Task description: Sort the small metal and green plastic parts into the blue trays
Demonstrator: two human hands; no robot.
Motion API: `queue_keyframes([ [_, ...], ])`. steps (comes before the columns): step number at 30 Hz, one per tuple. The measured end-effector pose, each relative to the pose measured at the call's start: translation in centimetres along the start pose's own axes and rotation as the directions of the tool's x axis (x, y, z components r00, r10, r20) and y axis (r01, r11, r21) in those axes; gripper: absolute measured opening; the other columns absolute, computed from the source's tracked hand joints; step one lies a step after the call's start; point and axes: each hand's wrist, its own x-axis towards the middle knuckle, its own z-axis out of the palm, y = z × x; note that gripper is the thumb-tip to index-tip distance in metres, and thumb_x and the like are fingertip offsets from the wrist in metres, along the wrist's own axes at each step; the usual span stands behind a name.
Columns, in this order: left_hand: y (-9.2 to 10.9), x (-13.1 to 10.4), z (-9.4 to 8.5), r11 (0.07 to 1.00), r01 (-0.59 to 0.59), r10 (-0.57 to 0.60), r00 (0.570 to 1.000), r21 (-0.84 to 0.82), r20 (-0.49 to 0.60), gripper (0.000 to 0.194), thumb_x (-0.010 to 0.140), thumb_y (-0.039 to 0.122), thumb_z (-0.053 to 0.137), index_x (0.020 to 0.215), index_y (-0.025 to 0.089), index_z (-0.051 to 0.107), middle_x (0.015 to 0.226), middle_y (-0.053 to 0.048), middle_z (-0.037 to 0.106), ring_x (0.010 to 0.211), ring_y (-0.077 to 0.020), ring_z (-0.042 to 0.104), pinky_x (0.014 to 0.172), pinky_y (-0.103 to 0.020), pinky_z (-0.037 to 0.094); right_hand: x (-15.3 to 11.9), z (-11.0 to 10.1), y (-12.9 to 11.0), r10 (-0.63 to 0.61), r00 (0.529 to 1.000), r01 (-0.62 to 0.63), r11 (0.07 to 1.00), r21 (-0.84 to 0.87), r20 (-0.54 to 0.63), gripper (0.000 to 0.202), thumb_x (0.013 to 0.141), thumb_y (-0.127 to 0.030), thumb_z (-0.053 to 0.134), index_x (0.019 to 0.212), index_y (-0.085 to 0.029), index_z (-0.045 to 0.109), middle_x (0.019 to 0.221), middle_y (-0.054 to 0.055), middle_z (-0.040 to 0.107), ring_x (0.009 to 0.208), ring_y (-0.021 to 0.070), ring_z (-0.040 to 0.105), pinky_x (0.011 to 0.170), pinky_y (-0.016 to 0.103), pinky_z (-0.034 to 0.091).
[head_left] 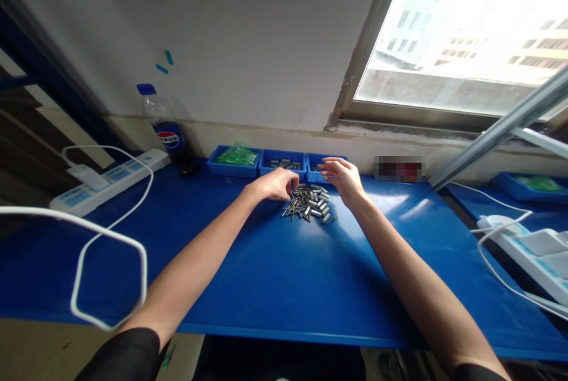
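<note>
Right fingers [333, 171] near bin [316, 178] of pieces [315, 168]

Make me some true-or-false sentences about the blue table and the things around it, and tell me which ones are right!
1. Small metal pieces lie in a pile on the blue table. True.

2. The bottle has a red cap. False: its cap is blue.

3. Three blue trays stand in a row along the wall. True.

4. In that row, the green things are in the right-hand tray. False: the green things are in the left-hand tray.

5. Both hands are touching the bottle. False: the left hand is at the pile, and the right hand is near the right-hand tray.
</note>
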Motion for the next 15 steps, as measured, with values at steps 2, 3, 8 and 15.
queue_keyframes([
  [2, 0.0, 0.1, -0.1, 1.0, -0.012, 0.012, 1.0, -0.023, -0.002, 0.033, 0.059, 0.005, 0.069, 0.089, 0.018, 0.075, 0.076, -0.001, 0.074, 0.061, -0.0149, 0.066, 0.051, -0.021, 0.045, 0.0, 0.0, 0.1, 0.01, 1.0, -0.01, 1.0, -0.002, 0.014, 0.02, 0.073, -0.028, 0.072, 0.091, -0.02, 0.075, 0.087, 0.006, 0.079, 0.069, 0.0139, 0.069, 0.066, 0.025, 0.053],
  [3, 0.0, 0.1, -0.2, 0.999, -0.022, 0.021, 1.0, -0.045, -0.014, 0.033, 0.06, 0.005, 0.068, 0.09, 0.017, 0.075, 0.077, -0.002, 0.075, 0.063, -0.0155, 0.068, 0.053, -0.021, 0.047, 0.0, 0.0, 0.1, 0.015, 1.0, -0.015, 1.0, -0.003, 0.021, 0.019, 0.074, -0.028, 0.072, 0.091, -0.02, 0.075, 0.086, 0.005, 0.079, 0.068, 0.0137, 0.068, 0.066, 0.025, 0.053],
  [8, 0.2, 0.5, -0.8, 0.95, -0.119, 0.067, 0.981, -0.289, -0.182, 0.03, 0.071, 0.009, 0.068, 0.1, 0.016, 0.075, 0.085, -0.005, 0.078, 0.081, -0.0181, 0.075, 0.073, -0.024, 0.058, 0.0, 0.0, 0.4, 0.049, 0.988, -0.037, 0.996, -0.084, 0.145, 0.015, 0.08, -0.031, 0.072, 0.088, -0.019, 0.076, 0.085, 0.006, 0.079, 0.07, 0.0139, 0.069, 0.065, 0.023, 0.054],
  [15, 0.5, 0.8, -1.1, 0.869, -0.215, 0.033, 0.924, -0.446, -0.381, 0.03, 0.074, 0.023, 0.08, 0.102, 0.012, 0.074, 0.089, -0.009, 0.078, 0.085, -0.0194, 0.076, 0.08, -0.028, 0.061, -0.3, 0.2, 0.9, 0.134, 0.926, -0.088, 0.986, -0.143, 0.353, 0.022, 0.085, -0.038, 0.075, 0.092, -0.017, 0.078, 0.085, 0.009, 0.079, 0.071, 0.015, 0.072, 0.066, 0.023, 0.056],
])
